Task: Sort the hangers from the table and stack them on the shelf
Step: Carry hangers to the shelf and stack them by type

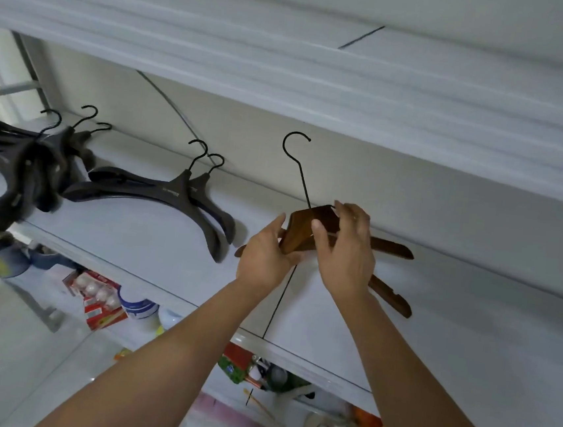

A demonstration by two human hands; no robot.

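Gripping the brown wooden hangers [300, 230] at their middle, the left hand [264, 256] and right hand [345, 250] hold them at the white shelf [133, 240], near black hangers [172, 193].

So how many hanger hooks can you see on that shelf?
6: three on the dark pile at the left, two on the dark pair in the middle, one on the wooden hanger at the right. Others may be hidden.

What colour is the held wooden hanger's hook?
Black: thin wire hook on the brown wooden hanger, clearest in the head view.
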